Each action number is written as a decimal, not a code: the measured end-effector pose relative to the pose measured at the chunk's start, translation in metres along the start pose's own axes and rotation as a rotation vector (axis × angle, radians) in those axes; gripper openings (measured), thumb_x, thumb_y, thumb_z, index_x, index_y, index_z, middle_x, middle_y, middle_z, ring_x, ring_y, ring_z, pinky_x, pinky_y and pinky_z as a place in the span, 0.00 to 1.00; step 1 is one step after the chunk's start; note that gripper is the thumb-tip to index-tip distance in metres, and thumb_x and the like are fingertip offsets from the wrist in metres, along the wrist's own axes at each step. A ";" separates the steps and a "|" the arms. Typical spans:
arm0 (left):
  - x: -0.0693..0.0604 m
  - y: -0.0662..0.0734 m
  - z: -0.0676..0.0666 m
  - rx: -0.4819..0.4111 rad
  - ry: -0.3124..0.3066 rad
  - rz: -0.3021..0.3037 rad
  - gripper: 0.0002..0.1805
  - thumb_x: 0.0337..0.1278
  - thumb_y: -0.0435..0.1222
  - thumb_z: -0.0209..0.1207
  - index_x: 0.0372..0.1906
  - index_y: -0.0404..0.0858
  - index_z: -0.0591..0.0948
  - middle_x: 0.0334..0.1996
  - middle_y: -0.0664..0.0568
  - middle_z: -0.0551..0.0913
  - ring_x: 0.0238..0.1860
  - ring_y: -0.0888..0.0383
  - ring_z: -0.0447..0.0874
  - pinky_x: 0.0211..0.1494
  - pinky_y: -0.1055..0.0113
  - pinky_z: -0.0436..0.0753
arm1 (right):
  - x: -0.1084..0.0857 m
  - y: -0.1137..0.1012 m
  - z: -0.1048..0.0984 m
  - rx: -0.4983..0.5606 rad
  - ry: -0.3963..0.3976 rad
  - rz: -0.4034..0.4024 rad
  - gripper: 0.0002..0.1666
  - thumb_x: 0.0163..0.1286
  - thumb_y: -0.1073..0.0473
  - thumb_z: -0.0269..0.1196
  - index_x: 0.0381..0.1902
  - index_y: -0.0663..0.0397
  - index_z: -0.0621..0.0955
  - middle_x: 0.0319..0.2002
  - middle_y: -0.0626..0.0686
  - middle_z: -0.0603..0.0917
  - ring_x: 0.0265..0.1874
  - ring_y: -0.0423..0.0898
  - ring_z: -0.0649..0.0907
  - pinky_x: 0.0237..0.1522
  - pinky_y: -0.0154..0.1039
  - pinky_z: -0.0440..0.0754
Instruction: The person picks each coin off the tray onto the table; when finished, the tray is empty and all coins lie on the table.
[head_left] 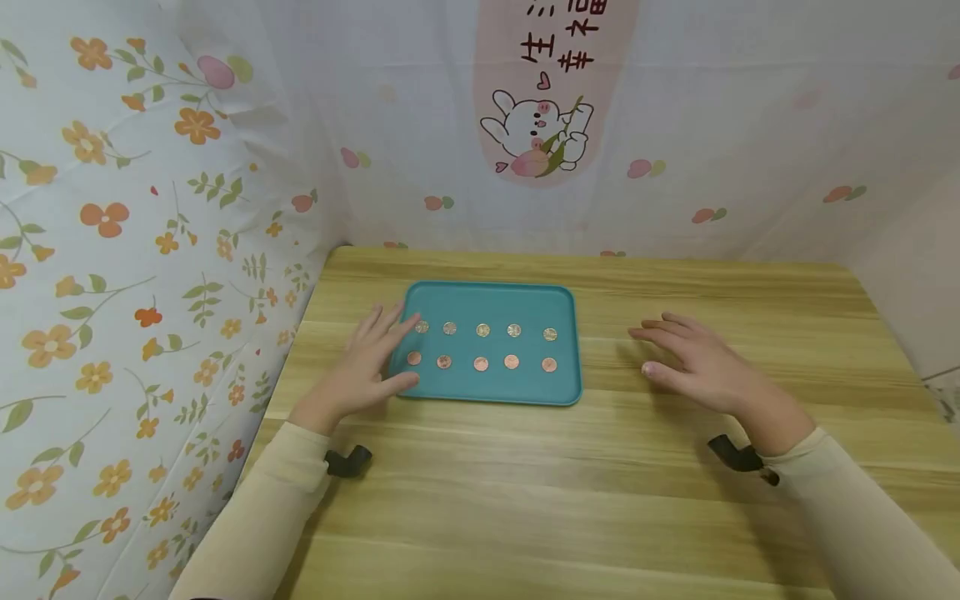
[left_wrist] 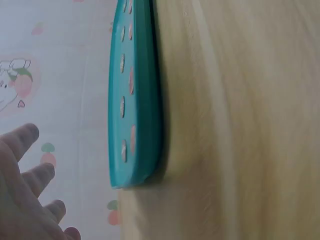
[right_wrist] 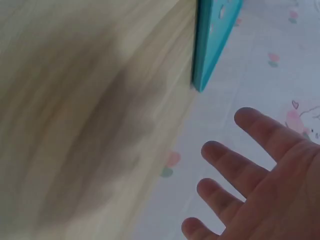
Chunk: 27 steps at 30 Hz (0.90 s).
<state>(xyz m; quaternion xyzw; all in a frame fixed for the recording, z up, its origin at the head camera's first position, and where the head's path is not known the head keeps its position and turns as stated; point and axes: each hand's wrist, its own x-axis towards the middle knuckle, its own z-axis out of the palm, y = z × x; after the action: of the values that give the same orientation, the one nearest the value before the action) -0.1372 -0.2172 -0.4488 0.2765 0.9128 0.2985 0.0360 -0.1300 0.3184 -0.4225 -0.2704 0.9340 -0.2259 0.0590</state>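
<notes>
A teal rectangular tray (head_left: 495, 302) lies on the table with two rows of small round coins. The far row holds several silvery and golden coins (head_left: 482, 330); several copper-coloured coins (head_left: 481, 364) make up the near row. My left hand (head_left: 363, 362) hovers at the tray's left end, fingers spread, fingertips overlapping its edge in the head view. The left wrist view shows these fingers apart from the tray and holding nothing. To the right of the tray, my right hand (head_left: 701, 362) is held above the table with fingers extended, its shadow beneath; nothing is in it.
The wooden table (head_left: 525, 492) runs under both forearms. White cloth with printed flowers (head_left: 93, 375) hangs along the left side. Behind the table is another cloth with a rabbit print (head_left: 536, 129). Dark wrist-worn pieces (head_left: 348, 461) stick out below both wrists.
</notes>
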 end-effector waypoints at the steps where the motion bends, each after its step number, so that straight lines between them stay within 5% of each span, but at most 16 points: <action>1: 0.000 -0.002 0.003 -0.020 0.016 -0.011 0.48 0.70 0.56 0.64 0.86 0.43 0.59 0.87 0.39 0.46 0.85 0.31 0.31 0.75 0.21 0.40 | 0.001 0.000 0.003 0.032 0.012 0.006 0.33 0.80 0.46 0.62 0.75 0.57 0.76 0.74 0.68 0.73 0.76 0.76 0.61 0.70 0.78 0.56; 8: 0.001 -0.008 0.029 -0.143 0.136 -0.087 0.49 0.72 0.57 0.61 0.86 0.37 0.58 0.86 0.36 0.49 0.83 0.26 0.36 0.75 0.21 0.42 | 0.023 -0.007 0.030 0.202 0.109 0.123 0.30 0.79 0.48 0.66 0.69 0.61 0.81 0.72 0.66 0.76 0.73 0.69 0.70 0.71 0.73 0.63; 17: -0.001 -0.010 0.052 -0.178 0.192 -0.189 0.46 0.71 0.51 0.64 0.85 0.37 0.59 0.85 0.36 0.51 0.84 0.30 0.36 0.77 0.23 0.40 | 0.066 -0.020 0.073 0.431 0.251 0.236 0.24 0.75 0.52 0.70 0.61 0.62 0.85 0.74 0.67 0.73 0.77 0.68 0.66 0.75 0.70 0.59; 27: -0.004 -0.018 0.059 -0.160 0.227 -0.218 0.44 0.72 0.51 0.63 0.84 0.37 0.61 0.84 0.37 0.54 0.85 0.33 0.41 0.77 0.24 0.41 | 0.100 -0.036 0.111 0.352 0.395 0.257 0.21 0.69 0.54 0.73 0.54 0.62 0.89 0.75 0.74 0.68 0.77 0.74 0.58 0.73 0.74 0.52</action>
<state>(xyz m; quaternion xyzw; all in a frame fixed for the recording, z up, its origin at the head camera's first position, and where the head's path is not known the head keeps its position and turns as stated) -0.1292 -0.2005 -0.5078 0.1365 0.9089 0.3937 -0.0135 -0.1720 0.1949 -0.5043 -0.0864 0.9004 -0.4236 -0.0499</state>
